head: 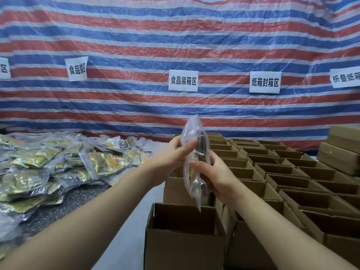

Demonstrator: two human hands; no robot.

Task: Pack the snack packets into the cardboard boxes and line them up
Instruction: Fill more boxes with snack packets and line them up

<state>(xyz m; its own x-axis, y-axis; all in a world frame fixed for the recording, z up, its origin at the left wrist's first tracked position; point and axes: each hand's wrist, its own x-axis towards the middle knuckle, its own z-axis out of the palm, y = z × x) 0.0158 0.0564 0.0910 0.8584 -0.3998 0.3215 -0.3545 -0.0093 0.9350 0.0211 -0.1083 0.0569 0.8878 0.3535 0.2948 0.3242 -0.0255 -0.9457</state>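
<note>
A clear plastic bag of snack packets stands upright and edge-on in the air, above the open cardboard boxes. My left hand grips its upper part from the left, while my right hand holds its lower part from the right. Directly below the bag's bottom corner is an open cardboard box, nearest to me. Rows of open cardboard boxes stretch away on the right side of the table.
A big heap of bagged snack packets covers the table's left side. Closed cardboard boxes are stacked at the far right. A striped tarp with white paper labels hangs behind the table.
</note>
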